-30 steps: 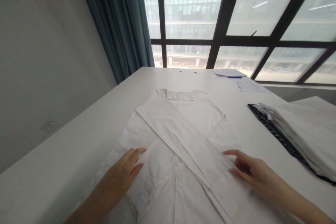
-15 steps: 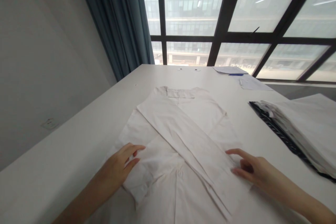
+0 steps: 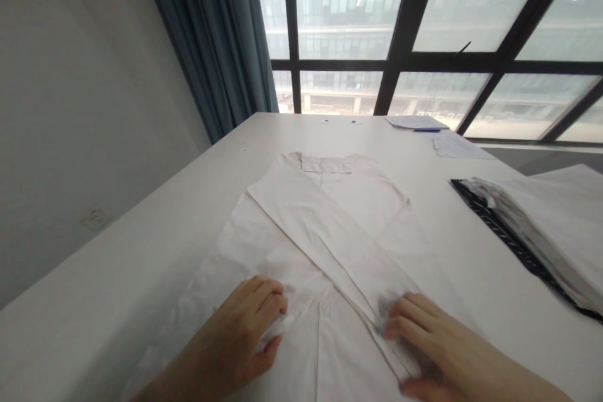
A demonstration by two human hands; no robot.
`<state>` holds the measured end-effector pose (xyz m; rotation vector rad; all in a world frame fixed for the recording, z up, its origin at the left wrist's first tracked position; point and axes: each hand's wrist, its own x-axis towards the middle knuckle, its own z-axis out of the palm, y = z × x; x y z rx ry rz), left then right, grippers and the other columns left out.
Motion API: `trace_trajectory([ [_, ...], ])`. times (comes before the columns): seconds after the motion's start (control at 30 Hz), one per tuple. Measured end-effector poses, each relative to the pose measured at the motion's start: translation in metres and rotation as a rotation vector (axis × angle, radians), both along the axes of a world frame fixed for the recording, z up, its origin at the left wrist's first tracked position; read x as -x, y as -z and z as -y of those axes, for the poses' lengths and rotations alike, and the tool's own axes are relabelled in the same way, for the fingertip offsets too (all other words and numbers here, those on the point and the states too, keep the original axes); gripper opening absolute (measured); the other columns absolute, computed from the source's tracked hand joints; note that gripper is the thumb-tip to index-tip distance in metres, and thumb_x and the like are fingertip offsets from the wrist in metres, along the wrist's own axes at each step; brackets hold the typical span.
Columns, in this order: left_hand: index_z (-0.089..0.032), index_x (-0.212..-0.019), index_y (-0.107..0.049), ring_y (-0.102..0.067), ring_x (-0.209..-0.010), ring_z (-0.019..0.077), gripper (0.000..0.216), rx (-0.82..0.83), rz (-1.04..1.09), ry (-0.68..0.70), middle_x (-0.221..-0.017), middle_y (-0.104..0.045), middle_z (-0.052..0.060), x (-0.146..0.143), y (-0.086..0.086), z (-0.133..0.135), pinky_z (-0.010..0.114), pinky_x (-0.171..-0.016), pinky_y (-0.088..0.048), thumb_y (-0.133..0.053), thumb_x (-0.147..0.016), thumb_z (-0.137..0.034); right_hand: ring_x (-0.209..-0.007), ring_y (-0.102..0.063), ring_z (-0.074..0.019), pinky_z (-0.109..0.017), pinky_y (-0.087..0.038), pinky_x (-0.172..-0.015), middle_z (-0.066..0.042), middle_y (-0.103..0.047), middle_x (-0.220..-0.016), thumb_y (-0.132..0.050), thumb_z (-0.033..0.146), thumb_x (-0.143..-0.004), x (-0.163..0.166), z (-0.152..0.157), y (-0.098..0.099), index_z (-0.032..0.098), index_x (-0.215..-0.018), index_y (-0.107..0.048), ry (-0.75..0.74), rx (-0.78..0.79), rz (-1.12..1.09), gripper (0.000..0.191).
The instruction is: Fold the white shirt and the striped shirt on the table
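A white long-sleeved shirt (image 3: 348, 201) lies spread on the white table, its collar band at the far end and its sleeves crossed over the front. The upper sleeve (image 3: 325, 232) runs diagonally from the far left shoulder down to the near right. My right hand (image 3: 424, 339) is curled round this sleeve's lower end, slightly blurred. On the near left, my left hand (image 3: 245, 326) has its fingers bent over the other sleeve's end, with white cloth between fingers and thumb. A button (image 3: 325, 308) shows on the front placket between the hands.
On the right, a stack of white cloth (image 3: 560, 220) rests on a black piece with white marks (image 3: 506, 242). Papers (image 3: 461, 147) and a blue pen (image 3: 426, 130) lie at the table's far right. Beyond are a blue curtain (image 3: 211, 38) and windows; a wall stands left.
Both hands have moved inward and nearer to me. Their fingers, loosely apart over the cloth before, now curl round the sleeve ends. The left sleeve end has bunched under my left hand.
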<state>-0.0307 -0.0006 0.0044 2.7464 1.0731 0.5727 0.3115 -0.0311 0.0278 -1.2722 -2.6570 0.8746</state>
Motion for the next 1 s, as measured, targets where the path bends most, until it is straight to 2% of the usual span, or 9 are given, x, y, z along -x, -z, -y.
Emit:
trace_trajectory([
  [0.13, -0.02, -0.092, -0.057, -0.06, -0.083, 0.0185, 0.023, -0.065, 0.09, 0.015, -0.089, -0.064, 0.004, 0.002, -0.007, -0.004, 0.031, -0.079, -0.052, -0.046, -0.077, -0.006, -0.107, -0.054, -0.0264, -0.039, -0.047, -0.094, -0.007, -0.06, -0.112, -0.081, 0.031, -0.069, 0.001, 0.0, -0.002, 0.026, -0.113, -0.06, 0.008, 0.011, 0.008, 0.049],
  [0.27, -0.019, -0.092, -0.058, -0.06, -0.077, 0.017, 0.016, -0.165, 0.156, 0.065, -0.081, -0.065, 0.003, 0.003, -0.014, -0.005, 0.029, -0.074, -0.052, -0.049, -0.083, -0.009, -0.098, -0.057, -0.0213, -0.034, -0.049, -0.086, -0.006, -0.062, -0.102, -0.061, 0.014, -0.082, -0.003, -0.002, 0.004, 0.024, -0.104, -0.06, -0.06, -0.068, -0.039, 0.024],
  [0.37, -0.019, -0.087, -0.059, -0.06, -0.073, 0.0166, 0.013, -0.141, 0.153, 0.158, -0.075, -0.064, 0.002, 0.002, -0.017, -0.005, 0.029, -0.072, -0.051, -0.05, -0.085, -0.011, -0.087, -0.06, -0.0175, -0.029, -0.049, -0.077, -0.005, -0.063, -0.091, -0.048, 0.008, -0.088, -0.009, -0.004, 0.009, 0.023, -0.1, -0.059, -0.088, -0.169, -0.146, 0.022],
  [0.5, -0.019, -0.079, -0.059, -0.058, -0.069, 0.0151, 0.018, -0.053, 0.151, 0.234, -0.068, -0.061, 0.0, 0.002, -0.017, -0.006, 0.03, -0.075, -0.051, -0.047, -0.088, -0.009, -0.082, -0.061, -0.015, -0.025, -0.049, -0.071, -0.005, -0.063, -0.087, -0.047, 0.009, -0.09, -0.014, -0.003, 0.009, 0.022, -0.101, -0.058, -0.026, -0.219, -0.261, 0.021],
  [0.57, -0.019, -0.087, -0.061, -0.061, -0.078, 0.0158, 0.018, -0.03, 0.143, 0.236, -0.078, -0.066, 0.003, 0.003, -0.016, -0.007, 0.031, -0.082, -0.051, -0.046, -0.089, -0.008, -0.083, -0.061, -0.0157, -0.026, -0.049, -0.072, -0.005, -0.063, -0.088, -0.047, 0.011, -0.091, -0.013, -0.003, 0.006, 0.022, -0.102, -0.06, -0.046, -0.19, -0.25, 0.02],
  [0.63, -0.019, -0.11, -0.062, -0.062, -0.103, 0.0199, 0.022, 0.002, 0.06, 0.25, -0.107, -0.069, 0.008, 0.006, -0.013, -0.008, 0.034, -0.094, -0.049, -0.049, -0.092, -0.014, -0.085, -0.06, -0.0173, -0.029, -0.049, -0.073, -0.006, -0.064, -0.089, -0.05, 0.015, -0.091, -0.011, -0.004, 0.003, 0.022, -0.101, -0.062, -0.087, -0.136, -0.204, 0.017],
  [0.73, -0.025, -0.14, -0.046, -0.044, -0.135, 0.0241, 0.047, 0.088, -0.133, 0.305, -0.146, -0.048, 0.007, 0.01, -0.011, -0.009, 0.039, -0.112, -0.036, -0.055, -0.093, -0.029, -0.085, -0.06, -0.0185, -0.031, -0.049, -0.074, -0.006, -0.064, -0.089, -0.054, 0.026, -0.093, -0.008, -0.006, 0.002, 0.022, -0.096, -0.064, -0.106, -0.033, -0.199, 0.012],
  [0.87, -0.031, -0.146, -0.037, -0.033, -0.142, 0.0209, 0.054, 0.254, -0.192, 0.324, -0.153, -0.037, 0.001, 0.013, -0.016, -0.009, 0.038, -0.119, -0.023, -0.054, -0.095, -0.035, -0.082, -0.06, -0.0176, -0.032, -0.049, -0.076, -0.005, -0.065, -0.082, -0.043, 0.026, -0.098, -0.008, -0.008, 0.005, 0.021, -0.09, -0.064, -0.043, -0.042, -0.278, 0.023],
  [1.0, -0.034, -0.145, -0.039, -0.036, -0.14, 0.018, 0.047, 0.341, -0.174, 0.304, -0.15, -0.042, -0.002, 0.013, -0.026, -0.011, 0.035, -0.118, -0.025, -0.048, -0.099, -0.032, -0.094, -0.062, -0.0176, -0.031, -0.051, -0.083, -0.006, -0.068, -0.094, -0.044, 0.023, -0.098, -0.011, -0.01, 0.01, 0.023, -0.1, -0.064, 0.032, -0.156, -0.216, 0.02],
])
